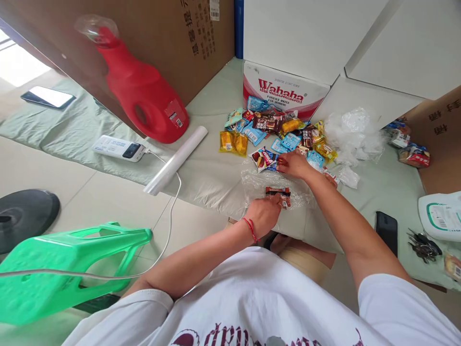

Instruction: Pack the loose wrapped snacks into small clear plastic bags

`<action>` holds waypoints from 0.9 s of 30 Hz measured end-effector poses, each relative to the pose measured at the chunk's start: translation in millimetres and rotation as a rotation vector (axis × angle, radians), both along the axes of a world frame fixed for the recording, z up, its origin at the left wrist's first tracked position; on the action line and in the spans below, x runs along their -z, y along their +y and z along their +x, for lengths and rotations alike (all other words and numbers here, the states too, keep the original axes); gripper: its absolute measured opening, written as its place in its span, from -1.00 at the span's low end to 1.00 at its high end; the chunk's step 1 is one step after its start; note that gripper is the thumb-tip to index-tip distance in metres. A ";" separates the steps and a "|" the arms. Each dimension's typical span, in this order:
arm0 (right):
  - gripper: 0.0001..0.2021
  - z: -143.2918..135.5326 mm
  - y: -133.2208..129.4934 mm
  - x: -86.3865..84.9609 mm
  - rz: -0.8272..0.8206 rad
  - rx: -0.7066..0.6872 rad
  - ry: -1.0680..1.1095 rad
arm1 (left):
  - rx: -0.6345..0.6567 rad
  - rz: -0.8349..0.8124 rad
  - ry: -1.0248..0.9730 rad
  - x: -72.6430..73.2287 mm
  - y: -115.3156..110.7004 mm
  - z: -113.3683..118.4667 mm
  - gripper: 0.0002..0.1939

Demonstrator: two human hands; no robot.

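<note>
My left hand [264, 215] is closed, its fingertips on a small reddish-brown wrapped snack [278, 192] with a dark band. That snack lies on a thin clear plastic bag [252, 179] near the front edge of the cloth-covered surface. Farther up and to the right, my right hand [297, 164] has its fingers drawn together on a small packet with some red on it, mostly hidden by the fingers. A white, red and blue snack packet [264, 159] lies just left of those fingertips. Behind is a heap of wrapped snacks [268, 123] in brown, blue and yellow.
The Wahaha carton [284, 89] stands behind the heap, with crumpled clear plastic [355, 134] to the right. Leftward are a plastic film roll [176, 161], red jug [147, 96], power bank [118, 148] with cable, and green stool [54, 269]. A black phone [386, 233] and keys [424, 246] lie right.
</note>
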State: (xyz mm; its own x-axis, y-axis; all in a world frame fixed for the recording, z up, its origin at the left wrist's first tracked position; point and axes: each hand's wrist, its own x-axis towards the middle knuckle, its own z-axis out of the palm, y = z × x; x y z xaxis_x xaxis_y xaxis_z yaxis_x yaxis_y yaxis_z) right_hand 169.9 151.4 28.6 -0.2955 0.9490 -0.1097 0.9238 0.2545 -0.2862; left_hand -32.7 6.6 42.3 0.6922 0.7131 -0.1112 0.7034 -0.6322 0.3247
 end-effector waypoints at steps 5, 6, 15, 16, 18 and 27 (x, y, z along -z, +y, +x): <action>-0.89 -1.5 -1.4 -13.0 -0.108 -0.052 0.055 | -0.040 -0.012 -0.110 7.5 -4.8 -3.0 -0.53; -0.87 2.0 -9.2 -20.2 -0.089 -0.107 0.113 | -0.043 -0.010 -0.139 10.4 -5.4 -3.6 -0.52; -0.72 2.0 -117.8 -52.5 -0.113 -0.313 0.332 | -0.044 0.002 -0.104 13.5 -8.0 -7.0 -0.50; -0.68 0.7 -128.0 -45.2 -0.122 -0.319 0.345 | -0.045 -0.009 -0.088 13.2 -7.6 -8.8 -0.49; -0.58 -0.9 -145.1 -26.2 -0.129 -0.307 0.374 | -0.052 -0.037 -0.097 15.3 -4.8 -14.0 -0.48; -0.21 -17.9 -169.0 18.7 -0.184 -0.021 0.523 | 0.000 -0.129 -0.371 43.3 21.4 -39.5 -0.37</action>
State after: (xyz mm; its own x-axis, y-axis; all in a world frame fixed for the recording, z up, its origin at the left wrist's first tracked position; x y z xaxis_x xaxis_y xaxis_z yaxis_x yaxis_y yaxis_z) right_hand 152.0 -17.6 9.8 -0.3738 0.9214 -0.1062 0.6417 0.1742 -0.7469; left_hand -72.1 28.0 -1.0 0.7020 0.7099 0.0574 0.5238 -0.5692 0.6337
